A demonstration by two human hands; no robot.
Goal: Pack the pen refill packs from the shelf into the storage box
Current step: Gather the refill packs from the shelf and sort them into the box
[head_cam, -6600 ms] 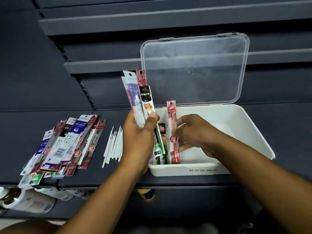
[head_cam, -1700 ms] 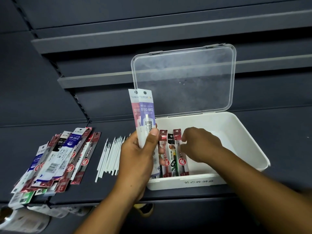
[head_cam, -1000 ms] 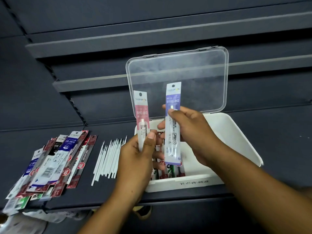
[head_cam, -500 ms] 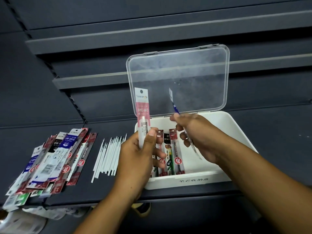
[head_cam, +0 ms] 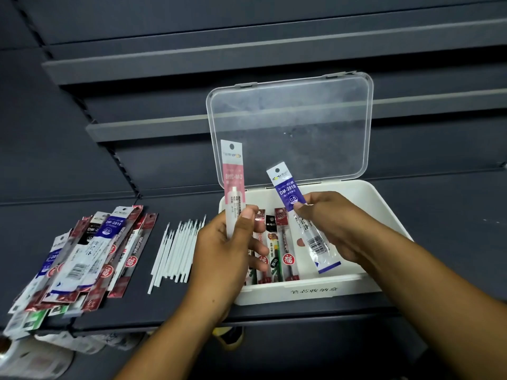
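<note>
A white storage box [head_cam: 307,290] sits on the dark shelf with its clear lid [head_cam: 290,127] standing open. Three refill packs [head_cam: 278,248] lie side by side in its left part. My left hand [head_cam: 222,256] holds a pink refill pack [head_cam: 233,176] upright at the box's left edge. My right hand [head_cam: 332,220] grips a blue DM-2018 refill pack [head_cam: 300,218], tilted face up over the box's middle. A fanned pile of refill packs [head_cam: 82,256] lies on the shelf at the left.
A row of loose white refills [head_cam: 175,248] lies on the shelf between the pile and the box. Dark shelf boards [head_cam: 153,124] rise behind. Crumpled packaging [head_cam: 33,357] shows below the shelf edge at the lower left.
My right hand took the blue pack from my left hand, turned it over and lowered it over the box. My left hand keeps only the pink pack, held still.
</note>
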